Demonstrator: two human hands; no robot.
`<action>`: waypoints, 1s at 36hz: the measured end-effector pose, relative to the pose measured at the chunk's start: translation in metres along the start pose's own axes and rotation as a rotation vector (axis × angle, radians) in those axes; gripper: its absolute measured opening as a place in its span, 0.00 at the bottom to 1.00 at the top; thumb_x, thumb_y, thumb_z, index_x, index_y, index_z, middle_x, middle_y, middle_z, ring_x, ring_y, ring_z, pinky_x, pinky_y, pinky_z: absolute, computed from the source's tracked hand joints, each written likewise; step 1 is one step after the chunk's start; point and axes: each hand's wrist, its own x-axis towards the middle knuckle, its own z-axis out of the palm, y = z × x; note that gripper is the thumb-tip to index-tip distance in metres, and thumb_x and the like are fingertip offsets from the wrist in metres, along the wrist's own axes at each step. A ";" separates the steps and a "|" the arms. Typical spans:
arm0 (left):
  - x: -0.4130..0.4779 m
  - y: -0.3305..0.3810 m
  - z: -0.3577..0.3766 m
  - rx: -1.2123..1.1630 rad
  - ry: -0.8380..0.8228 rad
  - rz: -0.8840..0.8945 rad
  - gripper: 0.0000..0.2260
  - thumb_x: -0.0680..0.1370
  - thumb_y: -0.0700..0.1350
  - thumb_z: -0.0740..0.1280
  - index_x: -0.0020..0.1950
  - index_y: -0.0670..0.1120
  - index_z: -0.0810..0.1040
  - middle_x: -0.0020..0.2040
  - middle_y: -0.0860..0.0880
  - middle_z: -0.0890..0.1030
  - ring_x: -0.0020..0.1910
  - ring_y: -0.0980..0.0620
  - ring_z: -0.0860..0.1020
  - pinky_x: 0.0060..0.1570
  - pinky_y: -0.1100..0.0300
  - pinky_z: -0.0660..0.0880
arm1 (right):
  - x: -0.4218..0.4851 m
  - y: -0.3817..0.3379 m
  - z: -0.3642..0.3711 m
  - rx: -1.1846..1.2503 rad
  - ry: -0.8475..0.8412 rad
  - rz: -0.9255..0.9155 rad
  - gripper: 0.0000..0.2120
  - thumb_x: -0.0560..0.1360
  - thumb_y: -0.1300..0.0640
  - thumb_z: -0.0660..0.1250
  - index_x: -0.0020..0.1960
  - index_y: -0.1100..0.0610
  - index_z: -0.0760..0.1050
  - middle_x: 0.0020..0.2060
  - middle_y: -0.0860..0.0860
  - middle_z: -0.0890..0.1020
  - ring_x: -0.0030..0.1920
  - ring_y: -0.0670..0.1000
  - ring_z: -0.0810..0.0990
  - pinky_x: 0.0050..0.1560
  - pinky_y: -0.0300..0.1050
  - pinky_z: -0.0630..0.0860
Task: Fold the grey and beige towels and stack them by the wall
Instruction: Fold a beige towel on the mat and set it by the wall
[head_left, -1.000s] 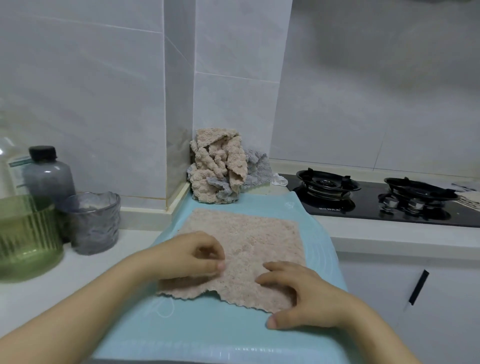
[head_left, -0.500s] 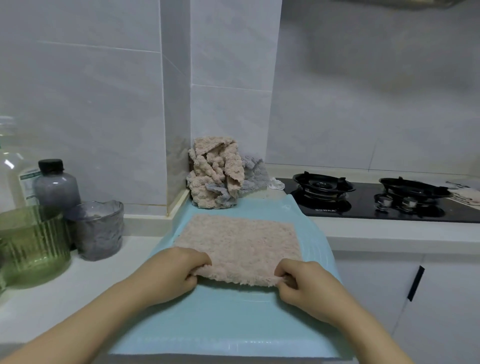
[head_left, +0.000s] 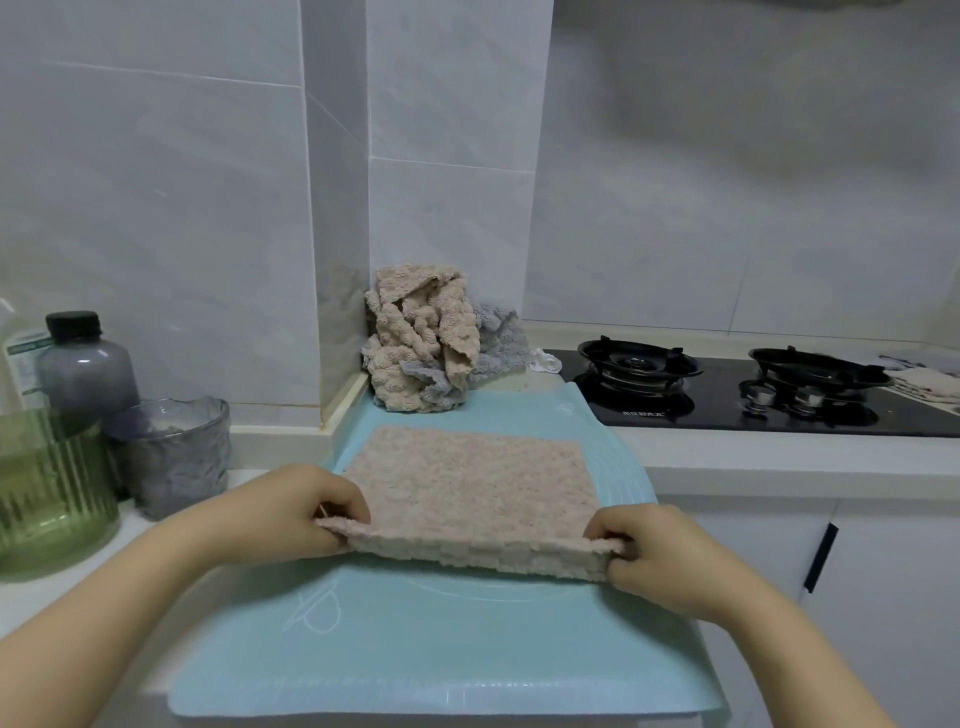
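Now | left hand (head_left: 311, 512), right hand (head_left: 657, 558) pinch beige towel (head_left: 467, 475) | green jar (head_left: 52, 499) contents unclear

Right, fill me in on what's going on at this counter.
A person is folding towels. The left hand and the right hand each pinch a near corner of a beige towel spread on the blue mat. Its near edge is lifted off the mat and the rest lies flat. A crumpled pile of beige and grey towels sits unfolded in the corner by the wall. No folded stack is visible.
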 end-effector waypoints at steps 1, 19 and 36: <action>-0.001 -0.001 -0.001 -0.050 -0.024 -0.018 0.12 0.72 0.42 0.69 0.37 0.60 0.77 0.38 0.66 0.79 0.39 0.65 0.76 0.41 0.72 0.70 | 0.000 0.002 -0.001 0.030 0.009 0.015 0.10 0.71 0.63 0.62 0.40 0.48 0.73 0.31 0.42 0.73 0.31 0.42 0.69 0.31 0.32 0.65; 0.055 -0.006 -0.006 -0.578 0.584 -0.298 0.07 0.74 0.41 0.70 0.52 0.47 0.80 0.49 0.44 0.82 0.49 0.45 0.78 0.50 0.55 0.73 | 0.058 0.006 -0.005 0.652 0.455 0.285 0.12 0.74 0.62 0.65 0.34 0.60 0.65 0.29 0.54 0.65 0.31 0.51 0.63 0.36 0.44 0.60; 0.132 -0.030 0.040 -0.038 0.607 -0.335 0.07 0.78 0.41 0.61 0.50 0.42 0.78 0.49 0.42 0.79 0.50 0.43 0.75 0.41 0.57 0.66 | 0.143 0.027 0.029 0.373 0.595 0.518 0.13 0.76 0.58 0.59 0.33 0.56 0.64 0.31 0.53 0.74 0.34 0.56 0.74 0.35 0.47 0.73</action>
